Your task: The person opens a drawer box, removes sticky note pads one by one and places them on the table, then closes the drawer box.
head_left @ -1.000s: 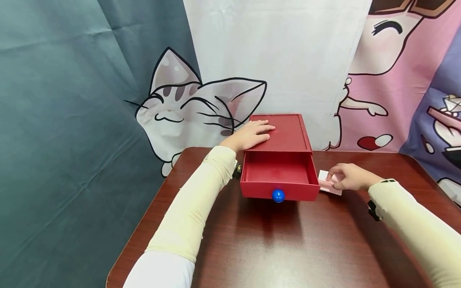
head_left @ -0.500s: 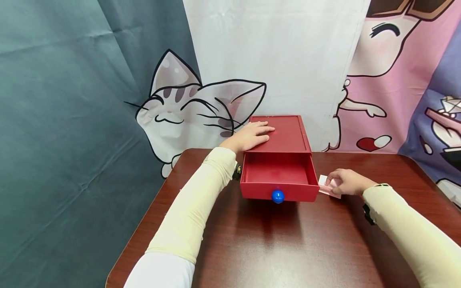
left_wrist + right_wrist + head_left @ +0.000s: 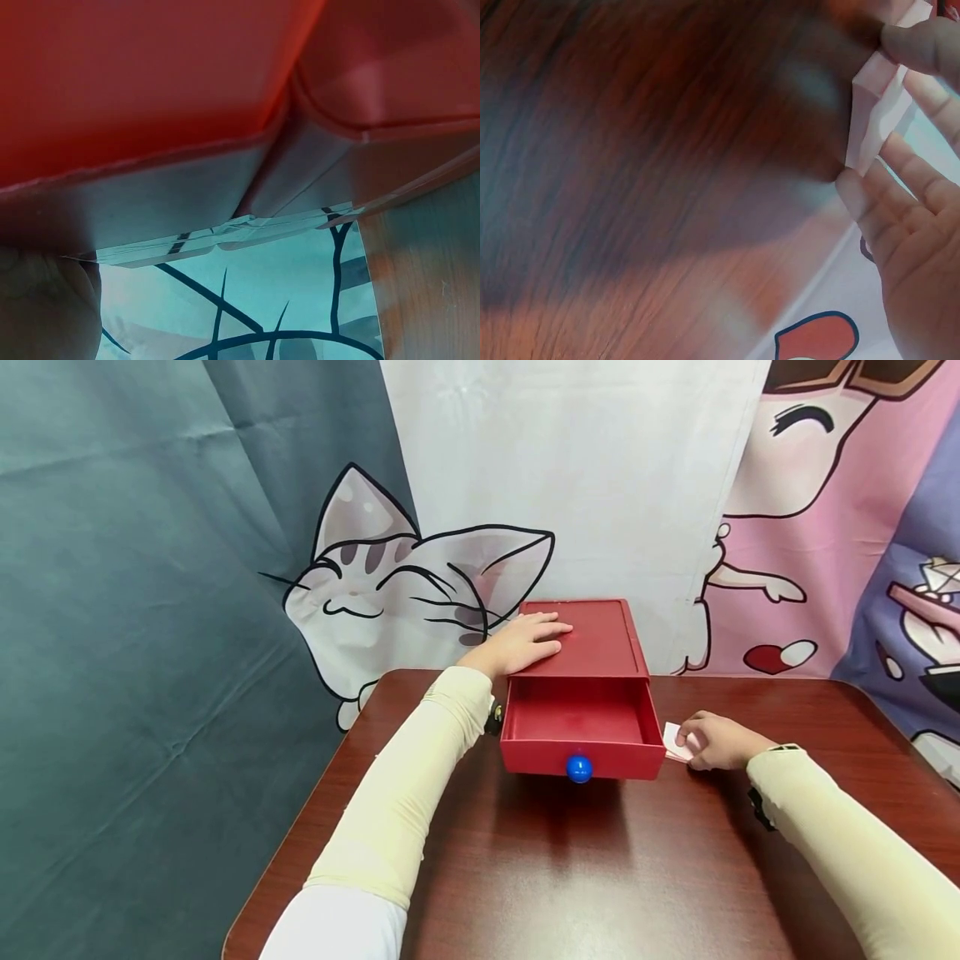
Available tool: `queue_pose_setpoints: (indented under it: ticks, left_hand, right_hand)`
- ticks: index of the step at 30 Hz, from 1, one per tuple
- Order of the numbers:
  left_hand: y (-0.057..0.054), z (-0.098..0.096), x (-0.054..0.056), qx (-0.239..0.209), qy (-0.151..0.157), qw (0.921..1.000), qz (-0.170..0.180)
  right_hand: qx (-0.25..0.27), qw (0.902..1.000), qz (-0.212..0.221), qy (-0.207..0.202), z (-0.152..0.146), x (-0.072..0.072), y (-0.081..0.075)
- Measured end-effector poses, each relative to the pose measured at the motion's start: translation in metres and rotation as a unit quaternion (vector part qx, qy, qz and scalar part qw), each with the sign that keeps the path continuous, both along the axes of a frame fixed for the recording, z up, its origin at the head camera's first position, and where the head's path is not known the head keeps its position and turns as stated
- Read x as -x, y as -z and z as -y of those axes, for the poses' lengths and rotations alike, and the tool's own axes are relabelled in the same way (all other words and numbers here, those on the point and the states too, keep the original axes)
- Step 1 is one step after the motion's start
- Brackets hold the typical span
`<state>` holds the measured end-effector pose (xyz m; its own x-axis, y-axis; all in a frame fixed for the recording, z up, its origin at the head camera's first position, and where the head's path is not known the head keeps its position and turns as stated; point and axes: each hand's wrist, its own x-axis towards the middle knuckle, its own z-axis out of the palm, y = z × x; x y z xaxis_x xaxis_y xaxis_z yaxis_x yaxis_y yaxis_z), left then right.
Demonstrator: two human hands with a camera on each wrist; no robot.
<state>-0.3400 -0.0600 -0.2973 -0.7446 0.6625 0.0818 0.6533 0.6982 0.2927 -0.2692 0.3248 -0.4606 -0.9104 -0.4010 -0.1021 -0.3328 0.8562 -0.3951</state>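
My left hand rests with straight fingers on the top of a red box, near its left edge. The box's drawer is pulled out at the front, bare inside, with a round blue knob. Just right of the drawer, low over the table, my right hand pinches a small pale pink pad of paper. In the right wrist view the thumb and fingertips grip the pad by its edges. The left wrist view shows the box's red wall close up.
The box stands at the back of a brown wooden table. Behind it hangs a curtain printed with a cat and other cartoon figures. Bare tabletop lies in front of the drawer.
My right hand has shifted slightly left, and its fingers have closed in on the pink pad, which has turned a little. The left hand and the drawer have stayed still.
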Motion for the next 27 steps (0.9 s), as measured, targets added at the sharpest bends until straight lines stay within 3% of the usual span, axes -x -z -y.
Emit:
queue_pose_setpoints:
  ticks: [15,19,24,27]
  left_hand:
    - [0.002,0.0,0.0,0.0,-0.009,1.0,0.0]
    - [0.0,0.0,-0.001,0.002,-0.003,1.0,0.0]
    - [-0.002,0.0,-0.001,0.006,0.001,1.0,-0.004]
    - [-0.002,0.0,0.0,0.005,0.002,1.0,-0.004]
  right_hand:
    - [0.004,0.9998,-0.017,-0.011,-0.005,0.008,0.006]
    - [0.009,0.999,-0.041,-0.015,-0.008,0.01,0.011]
    - [0.02,0.9968,-0.078,-0.006,-0.01,0.011,0.016]
    - [0.03,0.9974,-0.065,0.006,-0.009,0.013,0.015]
